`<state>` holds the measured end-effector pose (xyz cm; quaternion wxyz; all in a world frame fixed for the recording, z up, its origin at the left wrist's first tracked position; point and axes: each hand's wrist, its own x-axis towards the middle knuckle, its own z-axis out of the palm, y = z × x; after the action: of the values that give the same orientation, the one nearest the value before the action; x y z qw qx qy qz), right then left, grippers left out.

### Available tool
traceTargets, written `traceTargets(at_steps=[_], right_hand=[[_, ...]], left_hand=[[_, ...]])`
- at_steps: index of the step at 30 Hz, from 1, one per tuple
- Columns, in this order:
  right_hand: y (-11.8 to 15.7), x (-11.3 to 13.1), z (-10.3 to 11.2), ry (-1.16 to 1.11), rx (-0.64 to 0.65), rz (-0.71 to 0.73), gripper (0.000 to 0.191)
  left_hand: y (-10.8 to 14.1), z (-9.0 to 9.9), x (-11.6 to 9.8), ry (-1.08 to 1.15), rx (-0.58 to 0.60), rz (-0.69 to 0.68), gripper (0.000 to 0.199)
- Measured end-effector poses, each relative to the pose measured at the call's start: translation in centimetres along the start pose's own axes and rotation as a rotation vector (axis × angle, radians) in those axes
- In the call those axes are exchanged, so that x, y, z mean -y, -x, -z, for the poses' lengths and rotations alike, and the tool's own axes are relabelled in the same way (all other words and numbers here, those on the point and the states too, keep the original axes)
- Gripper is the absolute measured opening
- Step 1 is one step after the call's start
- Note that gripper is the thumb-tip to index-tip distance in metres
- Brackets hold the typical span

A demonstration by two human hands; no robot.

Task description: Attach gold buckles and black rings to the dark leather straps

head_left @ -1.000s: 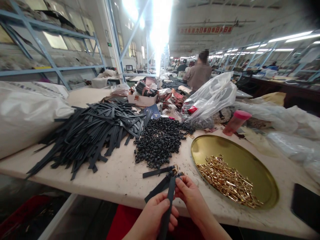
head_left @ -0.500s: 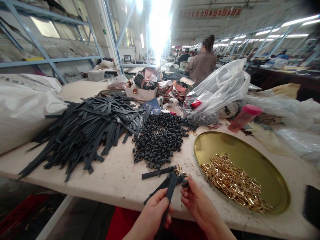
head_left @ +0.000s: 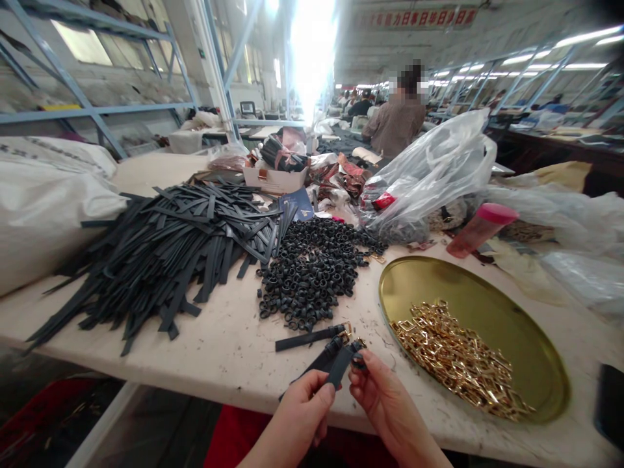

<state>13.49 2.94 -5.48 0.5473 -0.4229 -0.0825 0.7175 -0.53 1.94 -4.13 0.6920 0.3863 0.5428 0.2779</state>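
Near the table's front edge, my left hand (head_left: 308,404) grips a dark strap (head_left: 340,368) between thumb and fingers. Close by on the right, my right hand (head_left: 377,391) pinches a small black loop (head_left: 358,361) at its fingertips. The strap's end and the loop are almost together; whether they touch I cannot tell. Just beyond my hands lie a few straps with gold buckles (head_left: 312,337), partly covered by the held strap. A heap of black loops (head_left: 312,270) sits farther back. On the right, gold buckles (head_left: 458,364) lie piled on a round golden tray (head_left: 492,312).
A large pile of dark strips (head_left: 166,253) spreads over the table's left, beside a white sack (head_left: 43,208). Behind are a white box (head_left: 275,180), a clear plastic bag (head_left: 439,169) and a pink-lidded jar (head_left: 480,231). A person (head_left: 400,123) is farther off.
My left hand has tilted the strap, bringing its end lower and closer to the loop. My right hand has shifted slightly left and down with the loop.
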Motion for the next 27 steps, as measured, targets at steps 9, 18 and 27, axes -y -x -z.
traceTargets(at_steps=[9,18,27], right_hand=[[0.6,-0.2,0.3,0.096,0.057,0.002,0.031],[1.6,-0.4,0.5,0.177,0.115,0.003,0.032],[3.1,-0.1,1.5,0.624,0.217,0.214,0.026]], left_hand=[[0.7,-0.4,-0.8,0.076,0.008,0.132,0.013],[1.5,-0.6,0.1,-0.202,-0.068,-0.078,0.016],[3.5,0.0,-0.4,-0.604,-0.043,-0.241,0.027]])
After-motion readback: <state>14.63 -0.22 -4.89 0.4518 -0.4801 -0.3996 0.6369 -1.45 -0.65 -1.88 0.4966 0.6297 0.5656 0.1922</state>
